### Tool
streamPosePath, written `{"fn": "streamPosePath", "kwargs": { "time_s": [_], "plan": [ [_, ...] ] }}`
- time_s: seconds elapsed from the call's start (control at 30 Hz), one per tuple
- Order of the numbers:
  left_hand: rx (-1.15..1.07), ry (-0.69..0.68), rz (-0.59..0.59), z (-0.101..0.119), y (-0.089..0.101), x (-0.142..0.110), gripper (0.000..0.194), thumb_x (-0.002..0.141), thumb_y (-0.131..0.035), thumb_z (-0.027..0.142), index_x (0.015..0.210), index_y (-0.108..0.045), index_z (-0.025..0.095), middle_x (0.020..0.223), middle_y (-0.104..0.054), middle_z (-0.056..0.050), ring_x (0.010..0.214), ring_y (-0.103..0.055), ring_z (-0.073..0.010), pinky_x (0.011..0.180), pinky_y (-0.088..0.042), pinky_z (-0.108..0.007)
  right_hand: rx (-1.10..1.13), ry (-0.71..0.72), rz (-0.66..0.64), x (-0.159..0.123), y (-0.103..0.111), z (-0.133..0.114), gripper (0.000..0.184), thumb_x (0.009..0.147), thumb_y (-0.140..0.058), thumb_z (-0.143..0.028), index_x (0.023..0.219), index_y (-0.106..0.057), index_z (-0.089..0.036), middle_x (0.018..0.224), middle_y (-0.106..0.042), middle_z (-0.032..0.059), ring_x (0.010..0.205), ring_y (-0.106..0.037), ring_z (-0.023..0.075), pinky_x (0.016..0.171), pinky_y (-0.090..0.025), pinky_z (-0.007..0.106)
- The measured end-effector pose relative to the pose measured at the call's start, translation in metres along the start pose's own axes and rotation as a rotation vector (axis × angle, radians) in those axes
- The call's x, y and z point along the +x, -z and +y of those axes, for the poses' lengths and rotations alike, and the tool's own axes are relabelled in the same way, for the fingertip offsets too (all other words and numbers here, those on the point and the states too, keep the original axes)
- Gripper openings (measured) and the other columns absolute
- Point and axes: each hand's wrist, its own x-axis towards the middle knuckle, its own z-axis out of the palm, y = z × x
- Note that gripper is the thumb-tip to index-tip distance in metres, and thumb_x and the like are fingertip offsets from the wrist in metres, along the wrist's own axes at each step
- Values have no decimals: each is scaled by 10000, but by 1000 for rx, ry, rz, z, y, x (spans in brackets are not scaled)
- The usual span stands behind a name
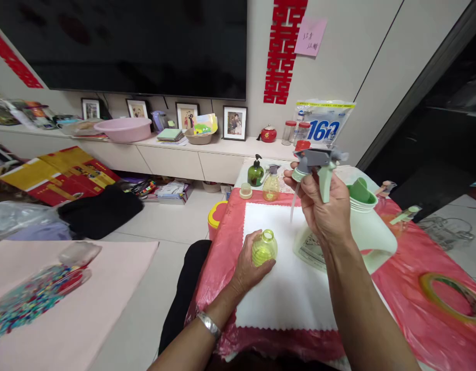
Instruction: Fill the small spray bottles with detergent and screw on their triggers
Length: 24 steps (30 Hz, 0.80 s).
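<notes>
My left hand is wrapped round a small yellow-green clear bottle with an open neck, over the white cloth. Raised higher, my right hand grips a grey and pale green trigger spray head. Its thin dip tube hangs down, apart from the bottle. Behind my right forearm stands a large pale green jug, partly hidden, with a green cup in its mouth.
On the red-covered table lies a tape roll. A yellowish spray bottle, a dark green pump bottle and a pale cap stand at the back. At left, colourful small pieces lie on a pink surface.
</notes>
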Motion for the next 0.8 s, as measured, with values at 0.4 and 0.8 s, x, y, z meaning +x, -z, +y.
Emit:
{"fn": "streamPosePath", "kwargs": {
  "time_s": [0.4,0.8],
  "plan": [
    [-3,-14,0,-1,0,0,739,719,-749,390,1361,-434,204,1350,-538,-122,1299,-510,-316,1125,-384,-486,219,-130,66,-33,-21,32,349,776,-823,-375,1033,-659,-204,1134,-667,53,1099,-646,213,996,-558,410],
    [-4,-33,-14,3,0,2,705,745,-727,421,1339,-431,185,1335,-545,-149,1269,-527,-331,1093,-401,-511,25,-317,-112,-78,14,67,377,864,-749,-393,1183,-656,-216,1215,-653,75,1126,-631,216,993,-522,365]
  ]
}}
